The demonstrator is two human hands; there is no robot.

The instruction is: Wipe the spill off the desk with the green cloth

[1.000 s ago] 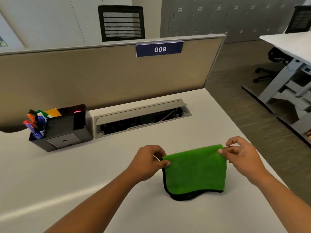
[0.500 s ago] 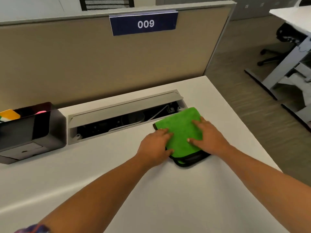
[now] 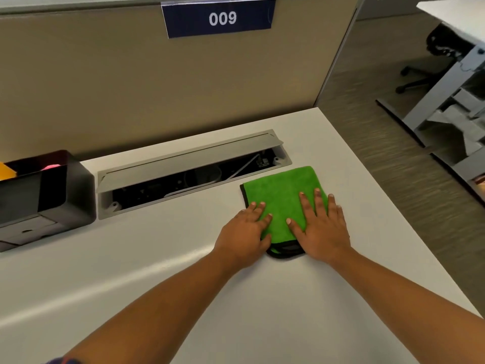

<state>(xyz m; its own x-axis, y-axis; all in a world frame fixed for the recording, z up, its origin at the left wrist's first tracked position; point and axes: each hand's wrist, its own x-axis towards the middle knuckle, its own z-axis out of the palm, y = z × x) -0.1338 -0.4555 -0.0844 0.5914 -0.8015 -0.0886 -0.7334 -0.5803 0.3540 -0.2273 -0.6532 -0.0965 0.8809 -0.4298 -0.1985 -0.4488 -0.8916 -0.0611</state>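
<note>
Cloth: the green cloth [image 3: 282, 203] is lying folded flat on the desk [image 3: 157, 258], toward its far right part, with a black edge showing along its left and near sides.
Cloth's neighbours: it is sitting just in front of the right end of the cable tray [image 3: 194, 172], close to it; I cannot tell if the two are touching.
Left hand: the left hand [image 3: 245, 232] is resting palm down, fingers spread and flat, pressing on the cloth's near left edge; the heel of the hand is lying on the bare desk.
Right hand: the right hand [image 3: 321, 227] is lying palm down on the cloth's right half, fingers stretched out flat and slightly apart, gripping nothing.
Arms: both bare forearms are reaching in from the near edge of the desk.
Spill: no wet patch is showing clearly on the white surface.
Cable tray: its grey lid is standing tilted open, with cables showing in the dark slot.
Organiser: a black desk organiser [image 3: 44, 195] is sitting at the left, well apart from the cloth.
Partition: a beige partition [image 3: 131, 82] is standing behind the desk, carrying a dark blue sign [image 3: 219, 18] reading 009.
</note>
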